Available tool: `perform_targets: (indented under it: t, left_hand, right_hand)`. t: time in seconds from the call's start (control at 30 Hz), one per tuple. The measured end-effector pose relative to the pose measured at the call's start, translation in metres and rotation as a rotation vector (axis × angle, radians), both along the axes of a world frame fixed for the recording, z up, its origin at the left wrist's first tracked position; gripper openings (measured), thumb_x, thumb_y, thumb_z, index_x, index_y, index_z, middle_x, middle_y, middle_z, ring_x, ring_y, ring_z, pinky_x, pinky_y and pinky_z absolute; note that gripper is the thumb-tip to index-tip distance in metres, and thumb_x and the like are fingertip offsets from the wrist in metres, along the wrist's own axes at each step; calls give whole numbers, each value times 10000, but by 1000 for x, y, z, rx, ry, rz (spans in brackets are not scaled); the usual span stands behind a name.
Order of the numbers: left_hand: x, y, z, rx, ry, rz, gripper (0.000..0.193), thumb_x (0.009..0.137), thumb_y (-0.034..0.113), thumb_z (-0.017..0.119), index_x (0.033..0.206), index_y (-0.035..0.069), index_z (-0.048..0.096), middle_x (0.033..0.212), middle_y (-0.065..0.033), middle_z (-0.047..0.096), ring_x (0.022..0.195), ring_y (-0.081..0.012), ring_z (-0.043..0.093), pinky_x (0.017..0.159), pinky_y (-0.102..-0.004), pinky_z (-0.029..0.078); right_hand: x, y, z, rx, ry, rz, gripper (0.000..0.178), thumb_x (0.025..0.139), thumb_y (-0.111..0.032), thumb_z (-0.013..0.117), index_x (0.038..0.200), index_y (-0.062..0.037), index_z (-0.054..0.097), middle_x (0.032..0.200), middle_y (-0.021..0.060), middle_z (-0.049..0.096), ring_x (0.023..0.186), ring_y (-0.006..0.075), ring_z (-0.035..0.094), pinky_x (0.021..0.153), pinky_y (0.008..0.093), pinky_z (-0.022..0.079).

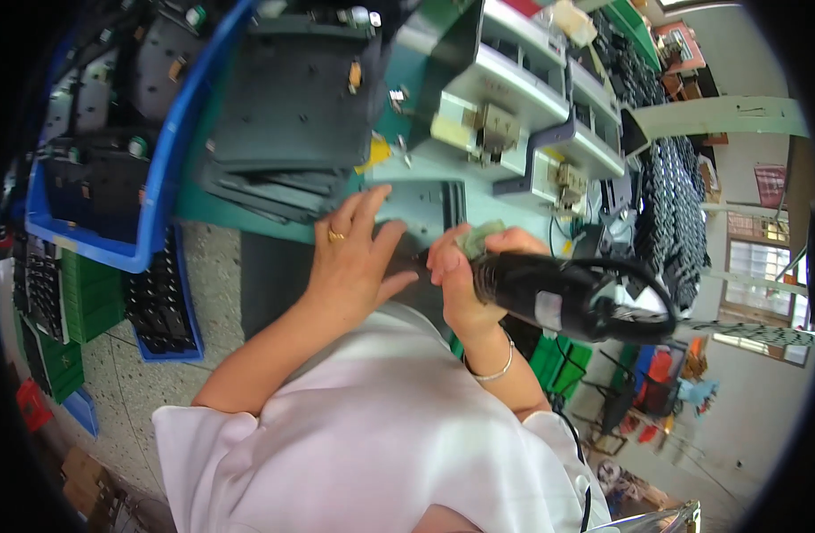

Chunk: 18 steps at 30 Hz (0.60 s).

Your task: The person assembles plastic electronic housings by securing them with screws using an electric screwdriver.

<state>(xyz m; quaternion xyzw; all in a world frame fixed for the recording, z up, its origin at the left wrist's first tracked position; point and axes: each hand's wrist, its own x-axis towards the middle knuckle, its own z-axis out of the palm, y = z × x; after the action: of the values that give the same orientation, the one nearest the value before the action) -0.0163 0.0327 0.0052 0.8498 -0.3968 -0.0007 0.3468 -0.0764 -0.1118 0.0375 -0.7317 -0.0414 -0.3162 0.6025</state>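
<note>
A black electric screwdriver (pixel 540 293) is gripped in my right hand (pixel 461 289), its body pointing off to the right and its tip end toward the work in front of me. A greenish wrap (pixel 480 235) sits around the tool by my fingers. My left hand (pixel 354 253), fingers stretched out, rests on or just over a dark flat panel (pixel 416 206) at the bench's near edge. Left of and beyond that hand lies a stack of dark grey panels (pixel 292 107). The screwdriver's tip is too small and blurred to make out.
A blue crate (pixel 154 191) of black parts stands at the left. Metal fixtures (pixel 505 129) with brackets occupy the bench's right side. Small metal pieces (pixel 404 151) and a yellow scrap (pixel 374 153) lie between stack and fixtures. Green crates (pixel 92 293) stand on the floor.
</note>
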Motion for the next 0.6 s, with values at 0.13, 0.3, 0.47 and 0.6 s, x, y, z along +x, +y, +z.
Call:
perform_targets:
  t: [0.13,0.3,0.47,0.6]
  left_hand:
    - [-2,-3,-3,86,0,-5,624,658,375,829,1139,85,555,1460,-228,318,1351,-386,295,1005,-487,313]
    - [-4,-4,10,195,0,-37,664,625,377,855,1128,74,546,1423,-246,317,1353,-414,280,1036,-523,294]
    - [0,-10,11,233,-59,-61,652,620,349,845,1136,98,535,1409,-242,320,1330,-419,300,1055,-517,296]
    - [-7,-2,23,72,62,-175,663,587,296,858,1142,114,545,1426,-194,329,1303,-431,317,1054,-533,299]
  right_hand:
    - [-8,3,-2,168,17,-126,433,839,60,601,1133,-121,340,667,61,481,498,173,473,549,358,472]
    - [-25,-19,32,643,-259,-133,417,837,-7,598,1164,-127,368,619,48,472,501,150,459,508,335,433]
    - [-43,-59,47,640,-301,-122,454,885,-73,534,1294,-177,366,637,-50,402,579,79,407,608,279,372]
    - [-49,-77,48,708,-378,-146,460,898,-70,524,1316,-175,363,646,-39,440,588,82,415,615,278,378]
